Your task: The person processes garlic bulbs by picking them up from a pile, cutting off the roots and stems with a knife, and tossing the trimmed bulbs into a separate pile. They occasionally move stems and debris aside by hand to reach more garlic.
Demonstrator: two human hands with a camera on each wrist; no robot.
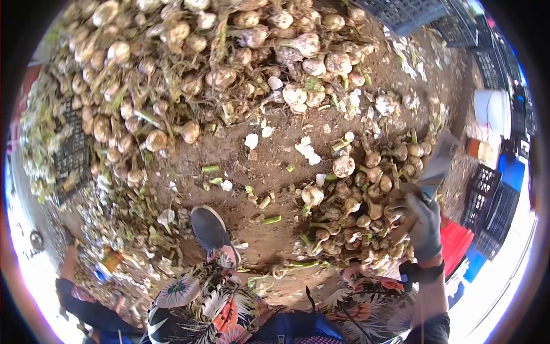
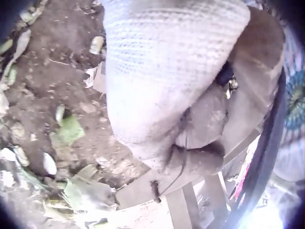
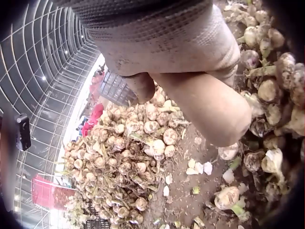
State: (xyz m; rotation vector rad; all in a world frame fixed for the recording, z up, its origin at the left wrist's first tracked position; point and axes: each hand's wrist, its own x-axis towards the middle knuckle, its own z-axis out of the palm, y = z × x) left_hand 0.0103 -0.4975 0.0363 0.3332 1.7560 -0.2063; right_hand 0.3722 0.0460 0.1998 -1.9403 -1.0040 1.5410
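In the head view my gloved right hand [image 1: 425, 226] grips a broad-bladed knife, its blurred grey blade [image 1: 441, 163] pointing away over the edge of a garlic pile [image 1: 355, 212]. The pale wooden handle [image 3: 209, 109] sticks out of the fist in the right wrist view. Seen by the left wrist camera, my left hand [image 2: 167, 76] wears a white knit glove with greyish fingers, which are curled in beside the floral trousers [image 2: 295, 90]. A thin dark strand hangs below those fingers. I cannot tell whether they hold anything.
A big heap of garlic with stems [image 1: 200, 63] covers the far ground. White peelings and cut green stems [image 1: 272, 219] lie on the soil near my shoe [image 1: 212, 226]. Black crates [image 1: 481, 195], a white bucket [image 1: 492, 113] and a red crate [image 1: 455, 243] stand right.
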